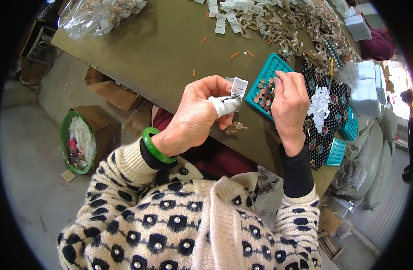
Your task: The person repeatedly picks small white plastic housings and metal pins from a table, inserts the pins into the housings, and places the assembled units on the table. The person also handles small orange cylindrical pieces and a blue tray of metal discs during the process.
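Olive-brown surface (157,49) bears teal plastic tray (270,67) with copper-coloured discs (262,93). Left hand (197,108): fingers pinching open white plastic box (240,84) — right hand (290,101) at tray, finger closure indeterminable.

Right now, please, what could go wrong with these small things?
The right hand is over the teal tray, so a bump might scatter the small round pieces. The left hand holds a white plastic case; the coiled bundle just below might snag. A tug on the patterned cloth could spill the white pieces on it.
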Demonstrator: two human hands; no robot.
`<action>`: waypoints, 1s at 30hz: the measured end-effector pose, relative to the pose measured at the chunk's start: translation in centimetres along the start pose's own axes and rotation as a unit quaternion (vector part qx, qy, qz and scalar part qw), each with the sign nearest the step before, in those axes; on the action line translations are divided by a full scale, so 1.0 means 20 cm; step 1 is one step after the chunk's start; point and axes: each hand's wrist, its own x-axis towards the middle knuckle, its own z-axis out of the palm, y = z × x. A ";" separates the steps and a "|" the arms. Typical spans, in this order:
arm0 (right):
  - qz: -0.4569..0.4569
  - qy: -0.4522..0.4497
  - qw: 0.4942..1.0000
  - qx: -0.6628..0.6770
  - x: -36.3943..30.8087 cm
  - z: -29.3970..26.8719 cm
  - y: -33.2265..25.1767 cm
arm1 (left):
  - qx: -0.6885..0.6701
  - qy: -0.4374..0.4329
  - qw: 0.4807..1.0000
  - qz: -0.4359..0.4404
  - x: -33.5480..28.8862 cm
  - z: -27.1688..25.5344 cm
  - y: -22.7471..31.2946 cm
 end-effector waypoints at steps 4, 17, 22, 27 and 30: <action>-0.018 -0.051 0.998 -0.011 -0.03 0.01 0.07 | -0.023 -0.015 1.000 -0.007 0.02 -0.01 -0.01; 0.049 -0.031 0.971 0.231 -0.03 -0.11 -0.14 | -0.108 -0.093 0.989 -0.044 0.04 -0.03 -0.01; -0.011 0.050 0.979 0.199 -0.06 -0.05 -0.23 | -0.156 -0.100 0.982 -0.040 0.04 -0.04 -0.03; -0.060 0.085 0.983 0.149 -0.06 -0.02 -0.27 | -0.194 -0.101 0.976 -0.023 0.02 -0.06 -0.05; -0.083 0.078 0.984 0.137 -0.05 -0.02 -0.29 | -0.208 -0.106 0.972 -0.016 0.00 -0.07 -0.05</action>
